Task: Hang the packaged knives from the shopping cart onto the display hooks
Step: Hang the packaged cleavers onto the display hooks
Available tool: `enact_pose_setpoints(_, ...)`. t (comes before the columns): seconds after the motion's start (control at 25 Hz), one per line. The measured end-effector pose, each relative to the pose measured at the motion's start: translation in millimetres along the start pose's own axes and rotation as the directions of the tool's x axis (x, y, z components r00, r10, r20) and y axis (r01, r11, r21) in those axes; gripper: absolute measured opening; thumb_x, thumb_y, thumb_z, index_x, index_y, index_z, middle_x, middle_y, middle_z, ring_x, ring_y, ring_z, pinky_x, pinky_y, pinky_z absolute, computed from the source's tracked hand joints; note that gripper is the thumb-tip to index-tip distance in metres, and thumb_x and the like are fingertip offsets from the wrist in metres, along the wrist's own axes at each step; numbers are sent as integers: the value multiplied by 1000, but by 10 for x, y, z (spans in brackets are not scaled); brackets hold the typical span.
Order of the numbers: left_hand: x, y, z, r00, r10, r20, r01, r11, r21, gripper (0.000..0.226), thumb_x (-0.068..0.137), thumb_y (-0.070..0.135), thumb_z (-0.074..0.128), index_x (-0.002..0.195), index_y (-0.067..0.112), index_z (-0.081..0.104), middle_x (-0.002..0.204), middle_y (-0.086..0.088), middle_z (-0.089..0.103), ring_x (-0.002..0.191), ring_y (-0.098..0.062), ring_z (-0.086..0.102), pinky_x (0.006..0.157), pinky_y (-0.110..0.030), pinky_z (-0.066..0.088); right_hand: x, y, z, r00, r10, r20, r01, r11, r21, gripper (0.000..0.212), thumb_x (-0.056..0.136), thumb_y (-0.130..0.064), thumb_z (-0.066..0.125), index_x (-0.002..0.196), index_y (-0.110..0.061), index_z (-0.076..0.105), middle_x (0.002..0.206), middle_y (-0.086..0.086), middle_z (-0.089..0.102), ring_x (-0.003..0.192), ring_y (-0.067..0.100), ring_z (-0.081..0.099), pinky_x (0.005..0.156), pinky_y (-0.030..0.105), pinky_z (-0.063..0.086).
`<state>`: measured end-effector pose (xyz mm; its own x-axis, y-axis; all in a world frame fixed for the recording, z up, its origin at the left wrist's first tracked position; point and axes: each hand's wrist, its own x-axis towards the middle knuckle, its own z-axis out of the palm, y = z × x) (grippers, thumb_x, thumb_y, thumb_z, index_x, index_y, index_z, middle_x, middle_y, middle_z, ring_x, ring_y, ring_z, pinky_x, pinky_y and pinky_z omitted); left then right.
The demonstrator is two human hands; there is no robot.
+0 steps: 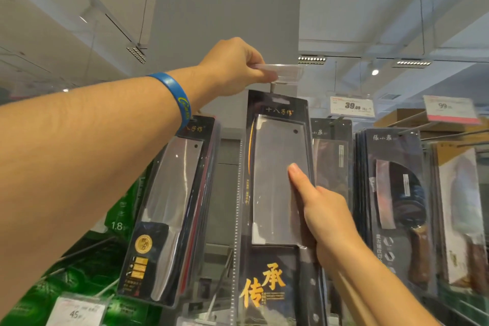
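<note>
Black blister-packed cleaver [277, 180], upright and gripped by the right hand [325, 217], has its top just below the clear plastic tag [287, 71] the left hand [232, 66] pinches.

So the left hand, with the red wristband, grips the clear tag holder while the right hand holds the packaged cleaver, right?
Not quite: the head view shows the wristband is blue, not red. The left hand grips the clear tag holder, and the right hand holds the packaged cleaver.
</note>
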<state>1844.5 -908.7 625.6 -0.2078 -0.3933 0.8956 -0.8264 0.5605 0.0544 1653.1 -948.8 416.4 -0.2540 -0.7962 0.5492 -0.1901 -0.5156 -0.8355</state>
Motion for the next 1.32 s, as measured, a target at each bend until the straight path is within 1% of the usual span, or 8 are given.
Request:
enact_pose_setpoints(0.24,65,22,5,1000,-13,-19,13,1000,27,43,88,52,72,59,23,61,55,7,45,55,-9,40,46,-14,30,107,-82,-59,1000,-5,16,6,1000,-10,78,70,-80,69,77,-3,68,70,6,70,59,19,61,51,26,41)
enact_pose_setpoints(0.48,58,-10,39,1000,-10,-16,11,999,52,45,87,56,71,65,18,62,58,3,44,57,-13,38,51,-26,30,345,64,140,998,-63,-10,59,978,-199,69,79,-78,62,64,-13,47,65,2,50,58,20,46,55,34,34)
enact_pose_setpoints(0.64,-36,15,70,999,22,-26,-20,998,67,41,87,53,73,78,12,71,62,2,50,58,-14,39,54,-27,32,709,208,365,1000,13,5,-10,952,-305,74,84,-79,54,89,-6,63,94,11,67,80,28,60,69,37,41)
enact_pose_setpoints(0.76,-110,17,56,999,32,-9,-31,994,101,18,85,49,77,87,31,80,82,10,74,70,-7,59,65,-25,46,882,364,550,997,75,36,-58,937,-343,92,87,-78,49,137,-2,55,141,18,58,123,38,57,91,40,44)
enact_pose_setpoints(0.96,-291,-66,161,980,194,-46,-170,934,314,32,95,37,68,126,33,71,134,13,66,123,-13,62,99,-25,48,909,476,742,991,118,59,-90,931,-353,99,90,-78,40,151,0,39,155,19,45,137,39,47,105,45,42)
enact_pose_setpoints(1.08,-496,-164,336,964,265,-18,-248,923,295,45,101,29,60,145,25,53,157,8,43,146,-13,39,116,-36,38,840,505,673,997,79,22,-60,890,-452,90,94,-76,36,147,-3,44,147,17,52,130,38,52,98,43,44)
enact_pose_setpoints(1.16,-664,-195,501,970,237,-60,-212,938,275,55,103,33,56,154,22,40,164,6,31,151,-11,26,121,-31,27,745,565,558,998,59,6,-47,851,-523,80,97,-73,32,130,-4,58,130,16,62,119,36,58,89,40,45)
enact_pose_setpoints(1.32,-1141,-119,794,965,99,-243,-133,982,-130,58,101,39,54,155,27,38,163,13,29,148,-1,27,113,-13,23,374,657,266,998,65,4,-48,776,-629,71,102,-65,31,99,-5,68,110,17,70,110,36,62,82,38,44)
